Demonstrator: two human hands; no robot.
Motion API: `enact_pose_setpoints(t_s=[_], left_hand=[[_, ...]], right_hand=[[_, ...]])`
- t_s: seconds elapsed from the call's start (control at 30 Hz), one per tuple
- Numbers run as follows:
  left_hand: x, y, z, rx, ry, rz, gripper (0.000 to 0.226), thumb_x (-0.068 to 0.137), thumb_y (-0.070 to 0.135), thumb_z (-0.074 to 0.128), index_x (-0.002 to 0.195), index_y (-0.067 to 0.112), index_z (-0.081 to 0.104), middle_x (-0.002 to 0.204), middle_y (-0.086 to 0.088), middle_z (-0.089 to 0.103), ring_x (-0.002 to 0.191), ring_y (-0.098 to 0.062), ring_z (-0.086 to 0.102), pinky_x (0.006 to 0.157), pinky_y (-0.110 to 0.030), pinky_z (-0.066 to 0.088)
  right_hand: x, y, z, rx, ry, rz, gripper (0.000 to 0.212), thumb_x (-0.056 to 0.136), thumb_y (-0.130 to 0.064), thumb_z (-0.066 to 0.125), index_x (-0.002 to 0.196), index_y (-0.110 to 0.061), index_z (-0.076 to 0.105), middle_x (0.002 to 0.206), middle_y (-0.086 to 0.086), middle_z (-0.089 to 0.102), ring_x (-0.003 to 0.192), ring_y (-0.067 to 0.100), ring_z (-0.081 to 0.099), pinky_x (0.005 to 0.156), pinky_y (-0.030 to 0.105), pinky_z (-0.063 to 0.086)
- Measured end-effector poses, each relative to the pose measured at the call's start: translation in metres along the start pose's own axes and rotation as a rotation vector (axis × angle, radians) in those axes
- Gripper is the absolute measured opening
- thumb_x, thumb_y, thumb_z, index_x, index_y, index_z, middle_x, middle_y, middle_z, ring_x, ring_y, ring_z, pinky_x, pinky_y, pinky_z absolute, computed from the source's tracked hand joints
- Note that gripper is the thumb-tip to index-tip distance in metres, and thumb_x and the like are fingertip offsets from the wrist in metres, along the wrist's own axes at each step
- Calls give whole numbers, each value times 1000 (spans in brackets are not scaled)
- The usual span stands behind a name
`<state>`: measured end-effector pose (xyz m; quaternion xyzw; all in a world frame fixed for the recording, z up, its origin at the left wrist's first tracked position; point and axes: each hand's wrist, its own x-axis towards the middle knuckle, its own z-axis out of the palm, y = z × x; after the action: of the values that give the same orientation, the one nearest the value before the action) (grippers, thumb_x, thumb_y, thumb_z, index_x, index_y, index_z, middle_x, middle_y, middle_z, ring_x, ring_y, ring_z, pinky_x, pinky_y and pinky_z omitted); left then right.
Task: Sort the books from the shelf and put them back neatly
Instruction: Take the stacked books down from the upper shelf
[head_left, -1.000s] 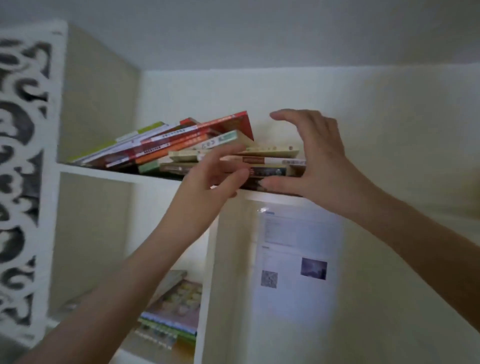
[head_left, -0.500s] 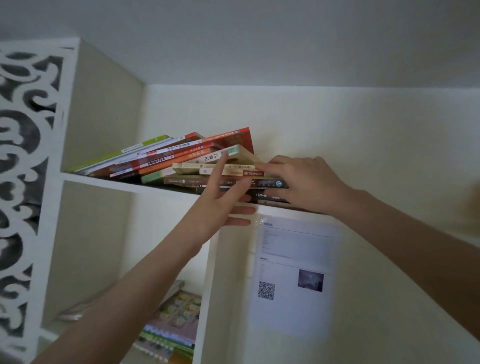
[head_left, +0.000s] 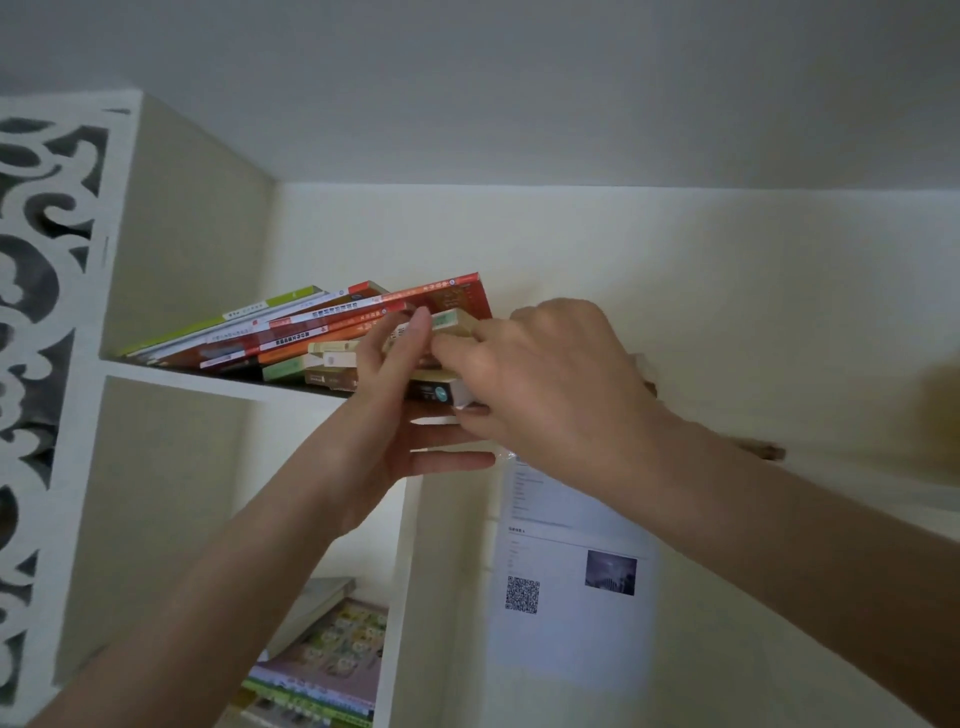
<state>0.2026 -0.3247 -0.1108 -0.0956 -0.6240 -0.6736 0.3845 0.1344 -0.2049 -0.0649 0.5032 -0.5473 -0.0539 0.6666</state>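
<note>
A white bookcase fills the view, seen from below. Its top shelf is open to the ceiling, with free air above the books. A white fretwork panel forms the bookcase's left edge. A printed sheet with a QR code is stuck to the front face below the shelf's right half. In the lower left compartment, lower books lie flat.

On the top shelf, leaning books in red, orange and green slope from the left end up onto a flat stack. That stack sits near the shelf's middle, at its front edge.

The right hand grips the stack's right end, with its fingers curled over the top and the thumb beneath. The left hand is spread flat. Its thumb lies against the spines and its straight fingers reach under the shelf's front edge.
</note>
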Motion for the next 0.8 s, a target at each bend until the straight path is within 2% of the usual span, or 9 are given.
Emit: enact_pose_setpoints(t_s=[0.13, 0.2, 0.3, 0.37, 0.4, 0.5, 0.57, 0.67, 0.8], left_hand=[[-2, 1, -10, -18, -15, 2, 48, 92, 54, 39, 126, 23, 53, 75, 0, 71, 67, -21, 71, 57, -33, 57], [-3, 1, -14, -22, -17, -6, 43, 91, 45, 45, 128, 24, 51, 66, 7, 67, 58, -13, 68, 51, -30, 56], [-1, 7, -14, -1, -39, -49, 59, 81, 41, 63, 135, 27, 45, 99, 0, 73, 77, -19, 73, 53, -31, 56], [0, 10, -13, 11, -42, -87, 63, 78, 39, 67, 135, 27, 43, 107, -11, 72, 85, -33, 72, 55, -33, 58], [0, 12, -12, 9, -35, -102, 66, 76, 39, 66, 136, 25, 43, 107, -13, 72, 86, -36, 71, 55, -33, 58], [0, 17, -10, -8, -7, -122, 72, 72, 40, 66, 137, 20, 43, 112, -14, 70, 89, -40, 70, 57, -36, 58], [-2, 18, -7, -14, 17, -133, 75, 70, 38, 69, 138, 19, 43, 113, -14, 69, 89, -41, 70, 56, -36, 58], [-5, 19, -1, -34, 79, -126, 77, 66, 35, 71, 137, 15, 45, 111, -14, 70, 82, -33, 72, 54, -35, 58], [-11, 20, -8, -133, 119, -94, 78, 63, 32, 84, 131, 17, 51, 110, -9, 70, 77, -18, 73, 52, -30, 57]], right_hand=[[11, -18, -5, -37, 47, 147, 37, 55, -32, 59, 90, -28, 69, 47, -11, 55, 40, 12, 47, 48, 23, 21], [10, -26, -11, -70, 0, 171, 48, 65, -38, 59, 110, -25, 64, 59, -10, 63, 47, 13, 52, 51, 24, 26], [13, 1, -34, 491, -275, 273, 65, 78, -64, 58, 134, -33, 47, 98, -9, 70, 86, 12, 63, 71, 26, 38], [14, 49, -37, 1049, -453, 448, 57, 84, -70, 45, 129, -36, 53, 109, -12, 69, 98, 6, 62, 90, 27, 44], [12, 73, -34, 1162, -533, 535, 57, 87, -70, 35, 127, -35, 56, 114, -11, 68, 102, 7, 62, 95, 31, 45], [-4, 102, -3, 1051, -815, 633, 66, 88, -70, 25, 135, -32, 51, 139, -5, 53, 124, 22, 51, 106, 46, 39], [-18, 99, 19, 1066, -965, 675, 65, 86, -70, 33, 125, -26, 61, 130, 0, 61, 116, 25, 58, 103, 44, 43], [-26, 91, 32, 1226, -856, 788, 40, 84, -62, 52, 96, -29, 72, 102, -4, 73, 95, 18, 67, 87, 30, 49], [-23, 87, 19, 1223, -688, 827, 21, 80, -50, 67, 94, -35, 71, 106, -10, 70, 97, 7, 63, 87, 19, 46]])
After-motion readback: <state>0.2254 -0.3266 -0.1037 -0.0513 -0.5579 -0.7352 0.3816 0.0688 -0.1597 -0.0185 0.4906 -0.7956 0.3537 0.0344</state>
